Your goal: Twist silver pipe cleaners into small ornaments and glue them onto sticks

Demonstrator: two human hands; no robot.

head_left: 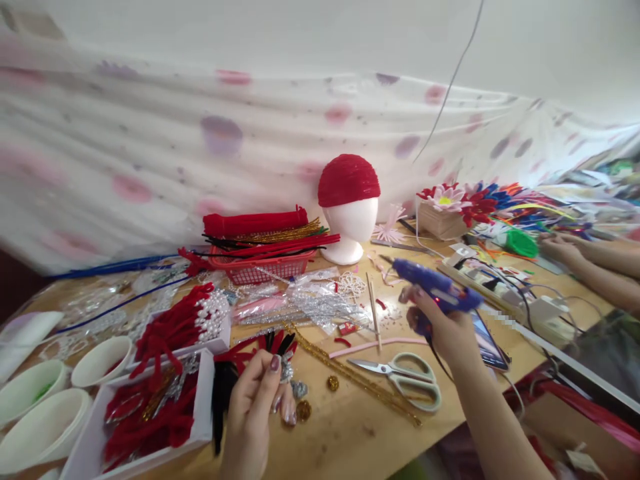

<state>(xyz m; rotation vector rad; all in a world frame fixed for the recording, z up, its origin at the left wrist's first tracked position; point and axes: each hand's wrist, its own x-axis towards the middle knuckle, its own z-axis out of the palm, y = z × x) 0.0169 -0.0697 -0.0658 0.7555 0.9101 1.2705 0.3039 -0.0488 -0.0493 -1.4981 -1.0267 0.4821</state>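
Pinched nearest, at lower centre, between thumb and fingers of the left hand (255, 400): a small black-and-silver ornament (284, 343), partly hidden and too blurred to trace in full. Dark and strip-like above, glittering silver below. Probably very light, soft and easily bent; best gripped at the base, clear of the strips. Just beside, on the surface (350, 443): gold balls (303, 411); to the left, a white box (204, 393) of fuzzy red pieces. Slightly farther, right of centre: open scissors (395, 373). Raised beyond these, with the right hand (443, 323) wrapped around its handle: a blue glue gun (417, 273), nozzle pointing left, red light showing. Presumably rigid, fairly light, possibly hot at the tip; hold by the handle only. Farther back: a red basket (270, 270) of fuzzy stems, then a white foam head (353, 223) in a red cap (349, 181).
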